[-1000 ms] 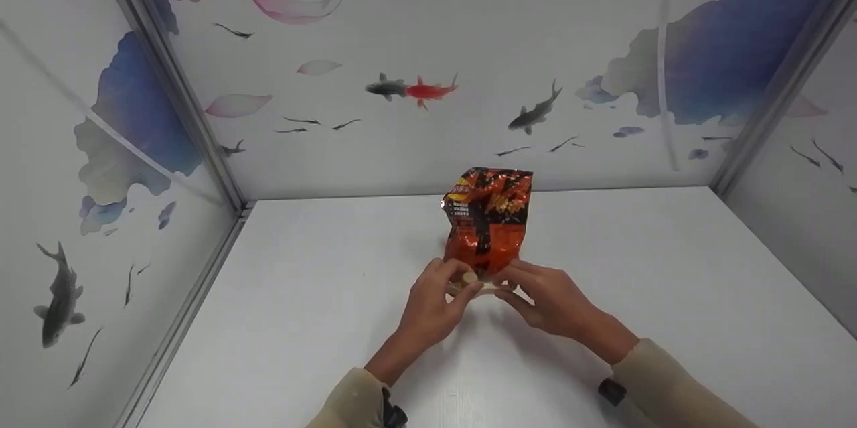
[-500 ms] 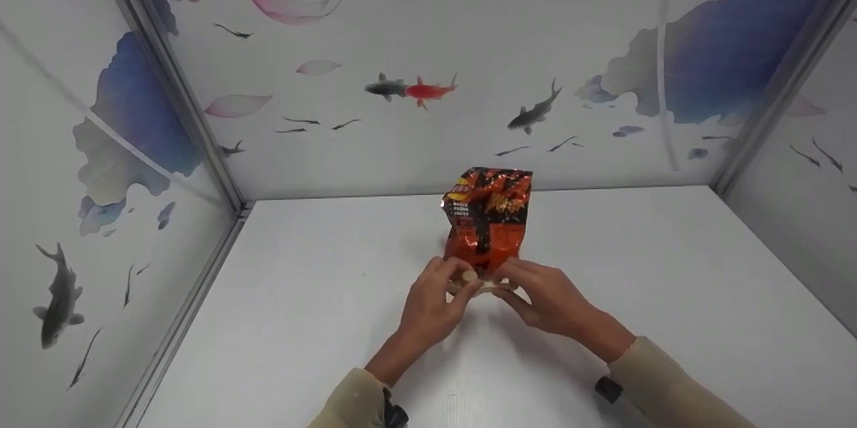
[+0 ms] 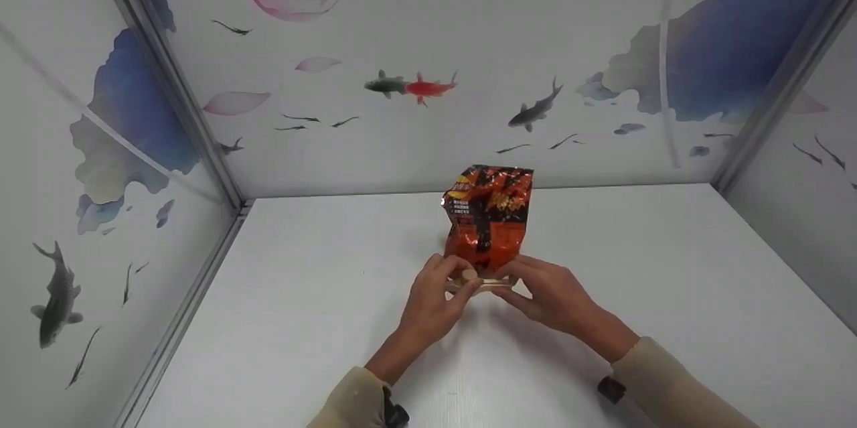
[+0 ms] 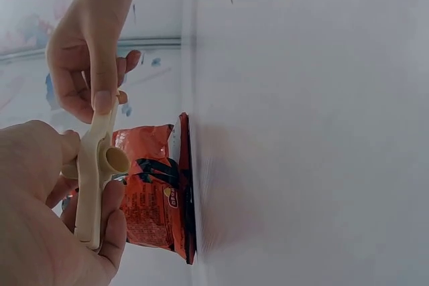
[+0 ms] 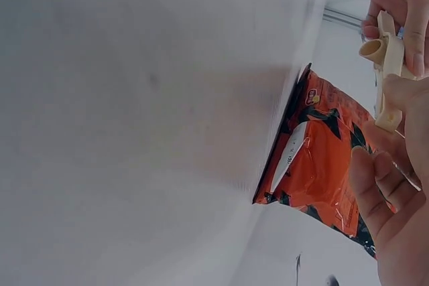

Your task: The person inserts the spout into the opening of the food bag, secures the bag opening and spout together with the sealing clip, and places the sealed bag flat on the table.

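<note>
A cream plastic bag clip with a round spout point(image 4: 90, 189) spans both hands, close in front of an orange and black snack bag point(image 3: 487, 217). My left hand point(image 3: 428, 294) holds the clip's left part, its thumb along the near side and its fingers behind. At the other end my right hand point(image 3: 552, 294) pinches it between thumb and fingers. In the left wrist view the spout's hollow mouth point(image 4: 117, 161) shows beside the long bar. The bag stands upright and looks full; its lower front is partly hidden by the hands and clip.
A white table point(image 3: 321, 301) lies under everything. White panels with painted fish and petals point(image 3: 428, 140) rise at the back and both sides, joined by metal corner posts point(image 3: 174, 80). Dark wrist devices point(image 3: 395, 413) sit at both sleeves.
Both hands keep their hold on the clip. The clip has turned slightly, so more of its upper bar shows near the right fingers. The bag stays in place.
</note>
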`<state>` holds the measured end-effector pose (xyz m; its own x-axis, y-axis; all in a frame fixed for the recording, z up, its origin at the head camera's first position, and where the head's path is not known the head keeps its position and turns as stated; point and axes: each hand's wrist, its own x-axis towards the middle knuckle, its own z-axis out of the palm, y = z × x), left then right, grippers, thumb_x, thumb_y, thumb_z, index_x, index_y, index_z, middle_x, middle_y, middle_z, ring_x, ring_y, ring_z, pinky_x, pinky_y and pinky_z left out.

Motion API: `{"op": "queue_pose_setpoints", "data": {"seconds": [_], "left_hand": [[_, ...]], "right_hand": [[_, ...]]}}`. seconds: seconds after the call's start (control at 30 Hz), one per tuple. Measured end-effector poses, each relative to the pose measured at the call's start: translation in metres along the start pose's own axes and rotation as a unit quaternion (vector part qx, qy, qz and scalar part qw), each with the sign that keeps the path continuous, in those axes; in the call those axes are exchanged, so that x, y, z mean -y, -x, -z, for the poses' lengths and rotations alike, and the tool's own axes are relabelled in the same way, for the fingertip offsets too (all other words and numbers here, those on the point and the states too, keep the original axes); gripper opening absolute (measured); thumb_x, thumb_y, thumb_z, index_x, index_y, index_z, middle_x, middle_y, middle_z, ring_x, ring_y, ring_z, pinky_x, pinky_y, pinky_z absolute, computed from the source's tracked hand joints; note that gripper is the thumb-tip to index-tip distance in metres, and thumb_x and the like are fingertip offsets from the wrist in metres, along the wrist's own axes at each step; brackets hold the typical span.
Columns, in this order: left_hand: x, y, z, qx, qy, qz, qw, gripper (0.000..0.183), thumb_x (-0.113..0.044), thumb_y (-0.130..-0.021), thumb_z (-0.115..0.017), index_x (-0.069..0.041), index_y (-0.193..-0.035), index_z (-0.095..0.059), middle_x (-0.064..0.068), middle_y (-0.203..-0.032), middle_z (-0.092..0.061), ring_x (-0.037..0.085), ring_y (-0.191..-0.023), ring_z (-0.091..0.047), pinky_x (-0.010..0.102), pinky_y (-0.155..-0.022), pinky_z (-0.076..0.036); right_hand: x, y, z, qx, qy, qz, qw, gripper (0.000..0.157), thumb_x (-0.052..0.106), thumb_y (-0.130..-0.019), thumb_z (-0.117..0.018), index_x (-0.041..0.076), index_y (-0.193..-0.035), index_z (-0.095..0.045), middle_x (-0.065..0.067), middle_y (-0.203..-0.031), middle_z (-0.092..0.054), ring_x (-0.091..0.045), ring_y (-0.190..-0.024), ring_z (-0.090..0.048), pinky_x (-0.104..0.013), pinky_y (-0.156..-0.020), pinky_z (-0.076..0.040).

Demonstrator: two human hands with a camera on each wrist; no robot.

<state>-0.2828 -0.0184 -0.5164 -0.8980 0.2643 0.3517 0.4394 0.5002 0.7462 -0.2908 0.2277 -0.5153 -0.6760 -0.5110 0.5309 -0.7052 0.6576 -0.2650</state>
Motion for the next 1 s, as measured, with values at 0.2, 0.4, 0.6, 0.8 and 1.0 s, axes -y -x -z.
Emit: {"op": "queue_pose_setpoints", "data": {"seconds": [0.2,0.4,0.6,0.8,1.0], "left_hand": [[0.0,-0.001,0.001,-0.001,-0.003,0.006,1.0,0.024,-0.039,-0.103,-0.075,-0.023,-0.121,-0.072,-0.004,-0.107,-0.062,0.008,-0.106,-0.064,0.023,-0.091,-0.061],[0.001,-0.001,0.001,-0.017,-0.023,0.011,0.9995,0.022,-0.042,-0.103,-0.076,-0.028,-0.119,-0.072,-0.005,-0.106,-0.064,0.008,-0.104,-0.065,0.025,-0.09,-0.062],[0.001,0.0,0.002,-0.034,-0.033,0.02,0.9987,0.024,-0.043,-0.099,-0.079,-0.027,-0.116,-0.073,-0.004,-0.104,-0.066,0.008,-0.101,-0.066,0.025,-0.089,-0.062],[0.002,0.0,0.003,-0.044,-0.029,0.021,0.9984,0.022,-0.042,-0.099,-0.081,-0.028,-0.114,-0.074,-0.006,-0.105,-0.068,0.007,-0.101,-0.067,0.023,-0.088,-0.062],[0.003,0.0,0.002,-0.047,-0.032,0.01,0.9984,0.022,-0.043,-0.099,-0.08,-0.028,-0.115,-0.075,-0.005,-0.109,-0.072,0.01,-0.104,-0.068,0.03,-0.092,-0.062]], "right_hand": [[0.001,0.0,0.003,0.005,-0.01,-0.018,1.0,0.031,0.026,-0.09,-0.091,0.026,-0.117,-0.075,0.011,-0.101,-0.078,-0.014,-0.082,-0.072,-0.022,-0.066,-0.058],[0.002,0.002,0.004,0.01,-0.002,-0.03,0.999,0.033,0.028,-0.091,-0.091,0.025,-0.119,-0.073,0.01,-0.099,-0.079,-0.015,-0.079,-0.072,-0.02,-0.063,-0.055],[0.007,0.006,0.005,0.002,0.008,-0.014,1.0,0.038,0.027,-0.089,-0.093,0.021,-0.119,-0.07,0.008,-0.092,-0.079,-0.011,-0.067,-0.064,-0.017,-0.058,-0.051],[0.013,0.009,0.006,0.018,-0.019,0.0,1.0,0.017,0.026,-0.092,-0.09,0.022,-0.106,-0.08,0.01,-0.089,-0.078,-0.013,-0.068,-0.067,-0.018,-0.06,-0.055],[0.015,0.009,0.007,0.01,-0.017,0.003,1.0,0.012,0.024,-0.092,-0.089,0.022,-0.102,-0.081,0.011,-0.087,-0.077,-0.011,-0.065,-0.063,-0.017,-0.058,-0.053]]}}
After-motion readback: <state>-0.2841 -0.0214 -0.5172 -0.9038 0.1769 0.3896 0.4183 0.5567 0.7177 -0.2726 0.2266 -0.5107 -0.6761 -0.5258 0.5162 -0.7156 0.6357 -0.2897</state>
